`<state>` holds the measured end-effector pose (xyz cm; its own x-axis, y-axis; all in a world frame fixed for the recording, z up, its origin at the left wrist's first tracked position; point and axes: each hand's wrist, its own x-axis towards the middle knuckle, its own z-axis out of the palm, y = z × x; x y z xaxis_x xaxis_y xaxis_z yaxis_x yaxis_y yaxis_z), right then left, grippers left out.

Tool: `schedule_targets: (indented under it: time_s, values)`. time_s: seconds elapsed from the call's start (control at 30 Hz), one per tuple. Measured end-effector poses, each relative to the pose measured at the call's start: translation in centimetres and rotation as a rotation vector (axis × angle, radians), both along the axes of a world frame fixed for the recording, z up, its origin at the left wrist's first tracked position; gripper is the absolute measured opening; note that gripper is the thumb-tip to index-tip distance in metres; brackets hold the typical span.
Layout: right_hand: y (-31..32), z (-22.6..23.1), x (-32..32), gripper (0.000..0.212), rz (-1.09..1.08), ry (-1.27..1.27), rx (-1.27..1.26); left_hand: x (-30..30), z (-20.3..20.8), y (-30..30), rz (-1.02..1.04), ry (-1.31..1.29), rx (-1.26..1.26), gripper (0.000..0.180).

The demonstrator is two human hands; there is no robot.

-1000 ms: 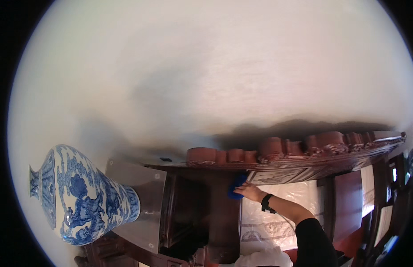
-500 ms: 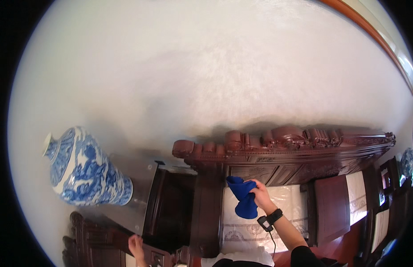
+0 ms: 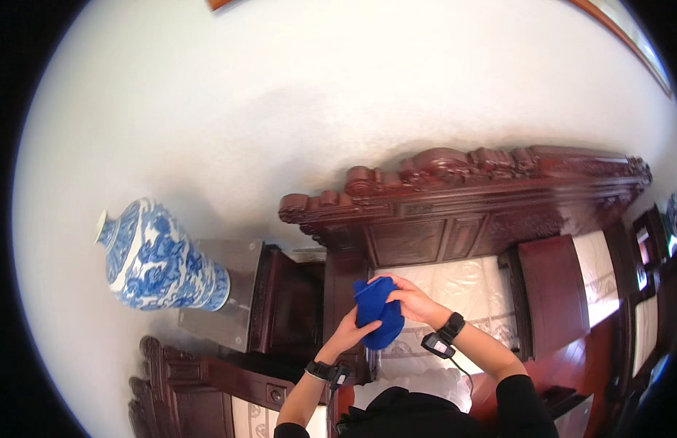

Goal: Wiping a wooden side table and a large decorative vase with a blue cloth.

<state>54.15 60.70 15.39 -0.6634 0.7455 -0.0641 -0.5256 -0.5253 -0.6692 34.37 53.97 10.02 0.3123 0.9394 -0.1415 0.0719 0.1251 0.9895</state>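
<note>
Gripping a blue cloth [image 3: 370, 303] with both hands [image 3: 417, 303]
I hold it right of the blue-and-white vase [image 3: 162, 261].

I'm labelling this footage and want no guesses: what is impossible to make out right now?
In the head view:
1. Left hand: most fingers, hidden behind the blue cloth.
2. Blue-and-white vase: its far side, hidden by its own body.
3. Wooden frame at top: all but a corner, cut off by the upper edge.
</note>
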Motion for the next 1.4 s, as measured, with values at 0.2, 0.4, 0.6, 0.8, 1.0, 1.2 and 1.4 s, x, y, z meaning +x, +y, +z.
schedule_targets:
  time_s: [0.2, 0.4, 0.6, 0.8, 1.0, 1.2, 1.4]
  values:
    - [-2.9, -4.5, 3.2, 0.046, 0.01, -0.178, -0.156, 1.6, 2.4, -1.7, 0.027, -0.019, -0.072, 0.029]
    - [-6.4, -6.1, 4.1, 0.072, 0.335, -0.31, -0.079, 2.2, 1.5, -1.9, 0.069, 0.024, -0.162, 0.03]
    - [-2.9, -7.1, 4.7, 0.052, -0.072, -0.582, 0.112, -1.8, -2.3, -2.4, 0.29, 0.197, -0.057, 0.034]
    - [6.2, -6.9, 7.5, 0.037, -0.981, -0.613, 0.286, -11.0, -8.6, -7.0, 0.526, 0.131, -0.103, 0.025]
    - [15.2, -8.8, 5.4, 0.038, -1.372, -1.26, 0.752, -13.0, -13.1, -9.5, 0.643, 0.115, -0.494, 0.016]
    - [17.0, -13.1, -0.9, 0.031, -1.185, -1.312, 1.0, -14.6, -18.2, -9.6, 0.758, 0.074, -0.68, 0.023]
    - [17.5, -17.1, -1.7, 0.031, -0.997, -1.443, 1.116, -15.1, -23.6, -8.3, 0.534, 0.171, -0.642, 0.031]
